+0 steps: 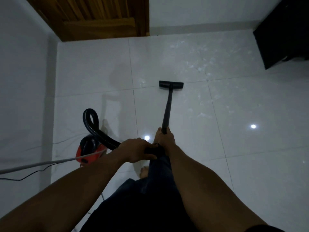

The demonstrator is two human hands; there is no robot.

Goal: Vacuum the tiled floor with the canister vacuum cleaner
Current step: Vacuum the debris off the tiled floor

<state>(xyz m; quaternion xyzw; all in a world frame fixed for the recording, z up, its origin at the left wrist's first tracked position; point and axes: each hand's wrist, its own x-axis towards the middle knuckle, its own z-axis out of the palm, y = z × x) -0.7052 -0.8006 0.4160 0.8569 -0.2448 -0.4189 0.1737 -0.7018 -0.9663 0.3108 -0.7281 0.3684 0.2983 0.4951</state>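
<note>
— Progress?
— Early-ish, imo. Right hand grips the tube, left hand grips the hose just behind. Nozzle is ahead of both, vacuum left of them. Scraps (pale bits) litter the floor beyond, to the rt.

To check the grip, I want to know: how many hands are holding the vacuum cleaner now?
2. The left hand grips the hose handle, nearer the body. The right hand grips the wand further forward.
</note>
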